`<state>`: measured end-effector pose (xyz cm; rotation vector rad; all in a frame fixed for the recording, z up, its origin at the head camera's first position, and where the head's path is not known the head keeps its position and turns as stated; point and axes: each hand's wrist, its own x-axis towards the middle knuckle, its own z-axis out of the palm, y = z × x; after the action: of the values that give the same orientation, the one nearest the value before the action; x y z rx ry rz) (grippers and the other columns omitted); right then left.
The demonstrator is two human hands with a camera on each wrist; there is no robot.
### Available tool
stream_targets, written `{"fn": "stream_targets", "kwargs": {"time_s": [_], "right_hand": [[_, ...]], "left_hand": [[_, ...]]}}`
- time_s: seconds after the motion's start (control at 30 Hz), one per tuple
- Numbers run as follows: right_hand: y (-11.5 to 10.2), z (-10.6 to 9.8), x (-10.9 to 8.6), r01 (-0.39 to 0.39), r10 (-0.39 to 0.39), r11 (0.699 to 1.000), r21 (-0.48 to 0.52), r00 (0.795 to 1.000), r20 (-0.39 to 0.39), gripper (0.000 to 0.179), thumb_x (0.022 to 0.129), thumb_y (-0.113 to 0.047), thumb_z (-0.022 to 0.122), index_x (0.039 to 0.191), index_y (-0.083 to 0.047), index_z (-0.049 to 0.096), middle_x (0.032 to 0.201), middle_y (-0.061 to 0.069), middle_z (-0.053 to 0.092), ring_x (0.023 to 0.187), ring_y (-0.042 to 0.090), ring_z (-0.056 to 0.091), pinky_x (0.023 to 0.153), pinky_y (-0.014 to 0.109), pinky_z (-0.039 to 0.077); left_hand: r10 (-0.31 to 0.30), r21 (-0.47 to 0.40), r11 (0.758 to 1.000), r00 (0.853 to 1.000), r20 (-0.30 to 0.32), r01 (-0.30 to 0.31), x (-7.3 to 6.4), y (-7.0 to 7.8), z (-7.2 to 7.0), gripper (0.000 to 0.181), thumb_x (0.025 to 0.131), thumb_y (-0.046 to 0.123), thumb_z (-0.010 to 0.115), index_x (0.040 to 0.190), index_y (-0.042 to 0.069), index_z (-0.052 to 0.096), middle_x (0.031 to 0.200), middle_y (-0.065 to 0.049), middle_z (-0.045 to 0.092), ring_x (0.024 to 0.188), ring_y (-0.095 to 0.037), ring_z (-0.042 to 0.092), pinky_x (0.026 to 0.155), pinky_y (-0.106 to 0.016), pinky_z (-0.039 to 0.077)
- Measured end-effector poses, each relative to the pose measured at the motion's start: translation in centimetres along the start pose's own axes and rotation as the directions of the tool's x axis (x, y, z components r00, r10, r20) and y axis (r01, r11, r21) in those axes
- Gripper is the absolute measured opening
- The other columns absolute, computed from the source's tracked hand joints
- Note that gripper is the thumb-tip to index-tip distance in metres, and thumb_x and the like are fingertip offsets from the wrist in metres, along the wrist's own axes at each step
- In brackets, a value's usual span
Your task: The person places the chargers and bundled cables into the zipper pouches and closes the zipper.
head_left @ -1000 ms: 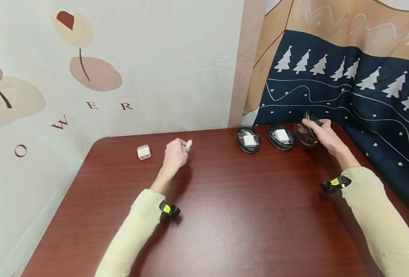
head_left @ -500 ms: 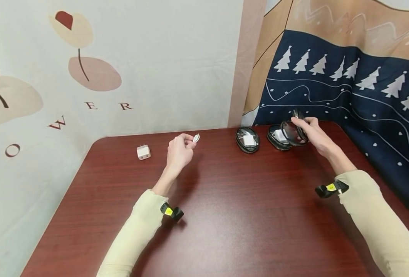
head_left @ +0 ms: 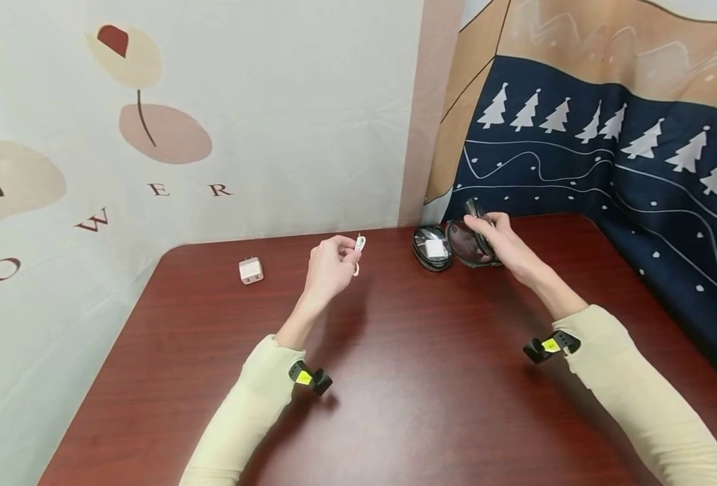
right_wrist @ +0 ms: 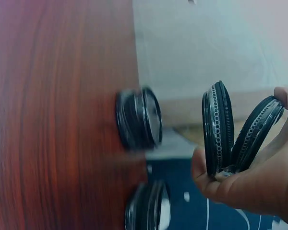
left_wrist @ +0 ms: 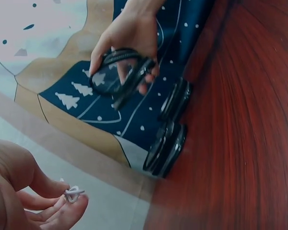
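Head view's way behind left hand and right hand, aimed forward-down; wrist views peer past each grip close-up, both catching the right's open case.

Head view: open case hides most of the rightmost closed case. Right wrist: that one's cut by bottom edge, blurred; left closed case blurred too. Cable partly under left fingers, type too small to tell. Sleeves run off-frame.

The left case sits on the table. Left of it come the cord, then the plug; right, another case and the held case. Cloth hangs behind it.
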<state>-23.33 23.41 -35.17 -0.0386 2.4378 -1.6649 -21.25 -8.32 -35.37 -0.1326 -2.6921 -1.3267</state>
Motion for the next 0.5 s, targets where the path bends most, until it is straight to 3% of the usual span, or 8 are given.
{"fn": "stream_targets", "kwargs": {"time_s": [0.1, 0.37, 0.5], "right_hand": [[-0.6, 1.4, -0.3, 0.001, -0.002, 1.000, 0.018, 1.000, 0.018, 0.078, 0.100, -0.057, 0.044, 0.145, -0.002, 0.014, 0.133, 0.017, 0.034, 0.092, 0.020, 0.057, 0.084, 0.026, 0.047], [-1.4, 4.5, -0.6, -0.008, 0.006, 0.999, 0.043, 0.998, 0.059, 0.084, 0.099, -0.058, 0.045, 0.149, 0.002, 0.014, 0.142, 0.022, 0.028, 0.100, 0.031, 0.053, 0.087, 0.032, 0.050], [-1.6, 5.6, -0.7, -0.025, 0.021, 0.999, 0.042, 0.996, 0.084, 0.088, 0.098, -0.061, 0.046, 0.151, 0.002, 0.014, 0.151, 0.021, 0.022, 0.126, 0.034, 0.041, 0.108, 0.045, 0.038]], "left_hand": [[0.014, -0.028, 1.000, 1.000, 0.016, -0.013, -0.1, 0.6, 0.3, 0.018, 0.096, 0.007, 0.065, 0.111, -0.002, 0.070, 0.096, -0.012, 0.075, 0.084, -0.024, 0.073, 0.077, -0.037, 0.056], [0.099, -0.090, 0.991, 0.995, 0.012, -0.097, -0.5, 1.8, 1.1, 0.018, 0.093, 0.005, 0.065, 0.108, -0.003, 0.072, 0.088, -0.011, 0.073, 0.075, -0.024, 0.072, 0.071, -0.032, 0.057], [0.121, -0.106, 0.987, 0.993, 0.013, -0.119, -0.6, 2.2, 1.4, 0.018, 0.091, 0.006, 0.067, 0.105, -0.001, 0.073, 0.086, -0.009, 0.073, 0.073, -0.022, 0.071, 0.067, -0.027, 0.054]]}}
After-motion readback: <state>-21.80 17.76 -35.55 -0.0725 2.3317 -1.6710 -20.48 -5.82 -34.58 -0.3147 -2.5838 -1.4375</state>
